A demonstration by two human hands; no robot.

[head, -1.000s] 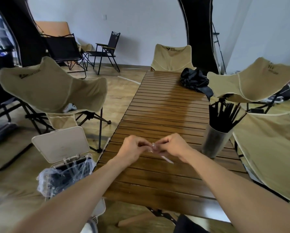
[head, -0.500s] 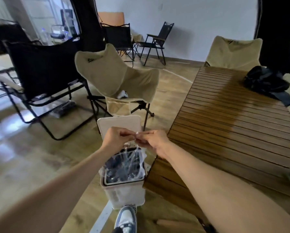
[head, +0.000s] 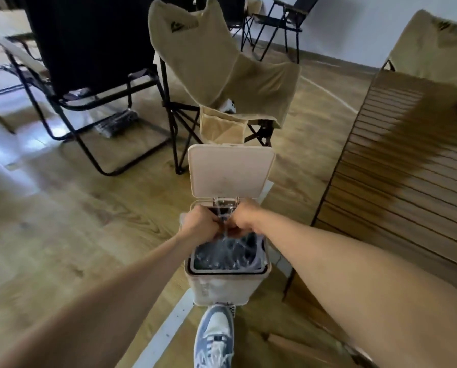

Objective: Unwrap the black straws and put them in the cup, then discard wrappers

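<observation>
1. My left hand (head: 198, 226) and my right hand (head: 244, 217) meet over the open pedal bin (head: 226, 284), fingers curled toward each other.
2. Between them I pinch a clear wrapper (head: 225, 232); it is blurred, and it hangs down from my fingertips toward the bin's mouth.
3. The bin's lid (head: 230, 172) stands upright behind my hands, and the liner (head: 227, 254) inside holds a heap of crumpled clear plastic.
4. My shoe (head: 214, 338) sits at the bin's front foot, on or at the pedal; I cannot tell which.
5. The slatted wooden table (head: 407, 166) lies to my right, a tan folding chair (head: 222, 65) beyond the bin.
</observation>
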